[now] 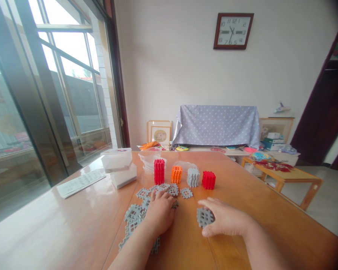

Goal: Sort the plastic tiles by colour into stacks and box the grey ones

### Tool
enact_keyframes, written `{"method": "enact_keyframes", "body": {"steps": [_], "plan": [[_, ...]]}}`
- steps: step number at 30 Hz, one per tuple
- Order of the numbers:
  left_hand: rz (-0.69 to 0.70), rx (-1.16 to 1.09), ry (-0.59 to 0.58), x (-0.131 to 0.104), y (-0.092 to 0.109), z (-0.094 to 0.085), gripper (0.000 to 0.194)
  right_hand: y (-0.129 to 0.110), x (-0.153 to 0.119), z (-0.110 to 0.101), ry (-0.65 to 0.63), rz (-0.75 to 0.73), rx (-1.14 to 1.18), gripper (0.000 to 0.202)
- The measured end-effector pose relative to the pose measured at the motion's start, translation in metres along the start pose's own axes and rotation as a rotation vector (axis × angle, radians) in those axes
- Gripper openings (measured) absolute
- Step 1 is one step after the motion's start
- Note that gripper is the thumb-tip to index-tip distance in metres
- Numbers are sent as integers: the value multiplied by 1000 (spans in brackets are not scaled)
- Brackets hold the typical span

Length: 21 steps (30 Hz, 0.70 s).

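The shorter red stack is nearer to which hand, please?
Right. The right hand is on the near side of the shorter red stack, apart from it; the left hand is farther off, to its left.

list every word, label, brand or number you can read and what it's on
"10", "11", "12", "1", "2", "4", "5", "6", "7", "8": on the clock; its numerals at far left and right are too blurred to be sure.
Sheet: rows of print, too small to read.
Boxes by the wall: any print is too small to read.
No brand or word is legible.
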<state>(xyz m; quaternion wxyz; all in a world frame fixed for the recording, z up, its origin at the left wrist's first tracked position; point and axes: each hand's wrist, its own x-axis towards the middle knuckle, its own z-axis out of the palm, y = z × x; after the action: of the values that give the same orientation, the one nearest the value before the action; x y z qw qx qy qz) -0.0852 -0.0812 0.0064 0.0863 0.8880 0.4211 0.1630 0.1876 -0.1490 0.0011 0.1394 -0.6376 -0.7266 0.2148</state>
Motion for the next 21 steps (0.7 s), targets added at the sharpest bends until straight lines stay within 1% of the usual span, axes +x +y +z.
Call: {"method": "enact_keyframes", "body": {"steps": [3, 5, 9, 12, 16, 18, 21], "plan": [[56, -44, 28, 1, 3, 3, 28, -11, 0, 3, 33, -12, -65, 66], [83, -64, 20, 1, 6, 5, 24, -14, 3, 5, 38, -17, -69, 56], [79, -72, 12, 1, 9, 7, 18, -15, 11, 11, 41, -28, -53, 50], [41, -111, 41, 3, 8, 9, 19, -16, 22, 19, 76, -60, -7, 55], [-18, -284, 137, 6, 4, 15, 29, -18, 40, 30, 145, -135, 46, 71], [-50, -390, 163, 7, 4, 19, 30, -18, 45, 32, 133, -151, 63, 78], [-99, -534, 165, 8, 6, 25, 26, -15, 48, 31, 80, -167, 114, 85]]}}
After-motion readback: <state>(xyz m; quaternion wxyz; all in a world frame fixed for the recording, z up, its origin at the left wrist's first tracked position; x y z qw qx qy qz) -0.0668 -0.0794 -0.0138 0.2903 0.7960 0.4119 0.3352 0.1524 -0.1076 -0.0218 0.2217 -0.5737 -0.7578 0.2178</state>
